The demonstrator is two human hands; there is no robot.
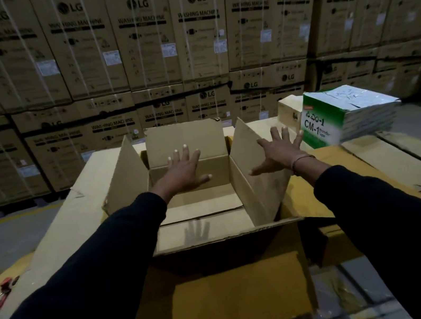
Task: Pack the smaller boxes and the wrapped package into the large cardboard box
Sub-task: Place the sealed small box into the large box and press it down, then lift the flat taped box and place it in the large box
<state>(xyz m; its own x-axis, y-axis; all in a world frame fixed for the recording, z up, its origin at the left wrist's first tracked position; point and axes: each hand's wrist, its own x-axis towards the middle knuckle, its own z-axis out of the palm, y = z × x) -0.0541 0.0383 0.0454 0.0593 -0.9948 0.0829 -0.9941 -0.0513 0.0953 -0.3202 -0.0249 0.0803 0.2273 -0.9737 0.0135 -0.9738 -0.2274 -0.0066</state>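
Observation:
The large cardboard box (201,225) stands in front of me with all its flaps up and nothing inside. My left hand (184,170) hovers over its far half, fingers spread, holding nothing. My right hand (279,152) is spread too, above the box's right flap (252,169). To the right stands a green and white wrapped package (347,115) marked CM-1. A small pale box (289,112) sits just left of it, partly hidden.
The box rests on a flat cardboard-covered surface (74,218). A red tape dispenser (3,291) lies at the near left. Flat cardboard sheets (398,158) lie to the right. Stacked washing machine cartons (145,45) form a wall behind.

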